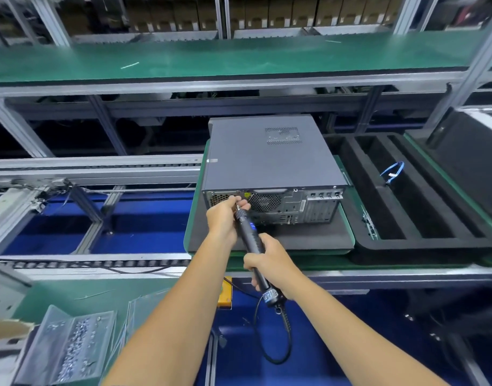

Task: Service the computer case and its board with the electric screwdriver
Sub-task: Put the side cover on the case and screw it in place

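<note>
A dark grey computer case (269, 157) lies closed on a black foam pad (303, 238), its rear panel (297, 204) facing me. My right hand (269, 260) grips the handle of a black electric screwdriver (250, 235), which slants up to the left. My left hand (225, 215) pinches the screwdriver's bit end against the upper left of the rear panel, near the honeycomb vent. The bit tip is hidden by my fingers. The board is not visible.
A black foam tray (423, 207) with long slots and a blue cable (392, 171) sits to the right. A clear bin of small screws (72, 349) stands at the lower left. The screwdriver's cord (278, 344) loops down. Conveyor rails (94, 168) run to the left.
</note>
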